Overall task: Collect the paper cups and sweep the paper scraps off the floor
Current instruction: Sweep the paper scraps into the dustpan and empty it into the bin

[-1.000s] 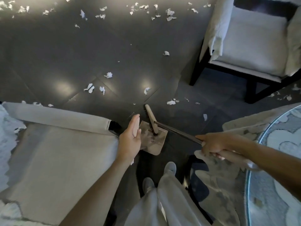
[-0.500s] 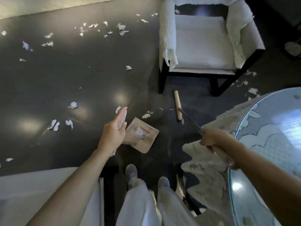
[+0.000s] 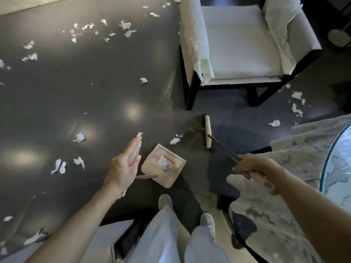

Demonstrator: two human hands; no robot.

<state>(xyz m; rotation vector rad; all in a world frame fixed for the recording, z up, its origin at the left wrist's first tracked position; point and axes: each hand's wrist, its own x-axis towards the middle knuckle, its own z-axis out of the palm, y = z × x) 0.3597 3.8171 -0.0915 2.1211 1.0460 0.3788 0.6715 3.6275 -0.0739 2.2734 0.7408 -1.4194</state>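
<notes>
A person looks down at a dark floor (image 3: 106, 95). White paper scraps (image 3: 79, 137) lie all over it. Most sit in the upper left of the frame. A few more lie at the right, by the chair leg.

The left hand (image 3: 123, 168) is in the lower middle. It holds the long pale handle (image 3: 135, 151) of a dustpan (image 3: 163, 165). The handle lies along the palm and fingers, and the thumb pushes on it. The handle points up the frame and leans a little right. The dustpan sits on the floor just right of this hand. It is turned like a diamond, with one corner pointing up. Some scraps and an orange label show inside it.

The right hand (image 3: 252, 168) is at the middle right. Its fingers are wrapped tight round the stick of a broom (image 3: 208, 130). The thin stick runs from this hand up and left to the broom head. A pale end pokes out behind the hand. The broom head is a pale bar. Its long side runs up and down the frame. It rests on the floor, up and right of the dustpan. A few scraps (image 3: 174, 140) lie between the two.

A white chair (image 3: 239, 44) with dark legs stands at the top right. A pale fuzzy rug (image 3: 296, 149) and the edge of a glass table (image 3: 340, 168) fill the right side. Two grey shoes (image 3: 165, 201) and pale trousers show at the bottom.
</notes>
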